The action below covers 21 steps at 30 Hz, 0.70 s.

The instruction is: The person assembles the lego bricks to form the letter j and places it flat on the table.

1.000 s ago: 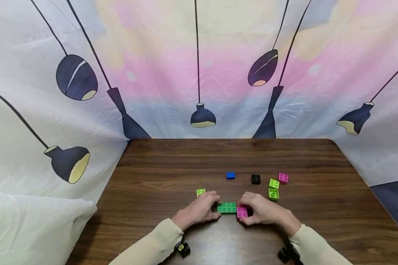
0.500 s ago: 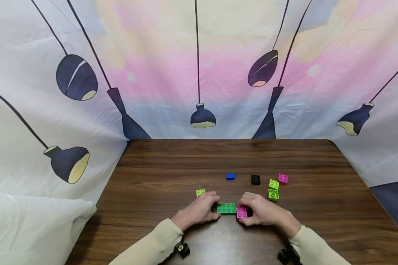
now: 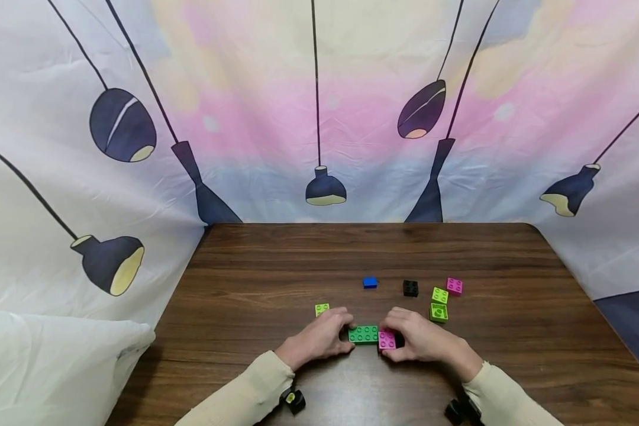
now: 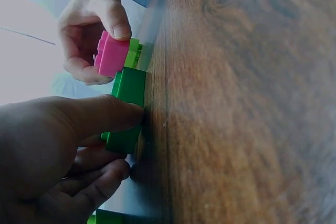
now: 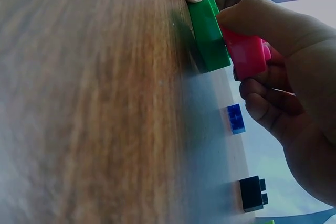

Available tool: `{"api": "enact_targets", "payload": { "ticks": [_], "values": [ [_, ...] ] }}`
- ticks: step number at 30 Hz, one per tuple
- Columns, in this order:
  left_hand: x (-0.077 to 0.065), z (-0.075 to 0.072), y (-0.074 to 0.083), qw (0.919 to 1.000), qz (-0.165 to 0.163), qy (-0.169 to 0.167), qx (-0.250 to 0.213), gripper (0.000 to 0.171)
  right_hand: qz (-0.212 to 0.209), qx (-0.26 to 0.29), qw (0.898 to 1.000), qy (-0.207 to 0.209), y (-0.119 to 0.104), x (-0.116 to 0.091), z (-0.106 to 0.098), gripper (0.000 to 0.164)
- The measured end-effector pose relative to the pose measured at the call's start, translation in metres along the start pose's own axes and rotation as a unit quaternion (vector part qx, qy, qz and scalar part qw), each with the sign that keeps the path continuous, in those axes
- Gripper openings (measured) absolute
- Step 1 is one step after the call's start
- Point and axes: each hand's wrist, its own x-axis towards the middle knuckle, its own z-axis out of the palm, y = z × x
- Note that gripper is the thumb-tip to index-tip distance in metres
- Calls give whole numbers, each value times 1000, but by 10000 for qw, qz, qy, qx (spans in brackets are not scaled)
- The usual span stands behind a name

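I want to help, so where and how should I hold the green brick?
The green brick is probably best pinched across its long sides at the left end, coming from the left, because the nearer pink brick crowds its right end.

Pink block in right fingers, beside green block.

You can read no text, brand or number on the bricks. The bench and backdrop likewise show you none.
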Motion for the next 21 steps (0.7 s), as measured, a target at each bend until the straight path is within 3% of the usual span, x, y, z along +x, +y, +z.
{"api": "enact_targets", "payload": {
  "ticks": [21],
  "values": [
    [0, -1, 0, 9999, -49, -81, -112, 25, -84, -14, 10000, 49, -3, 11, 5, 30]
  ]
}}
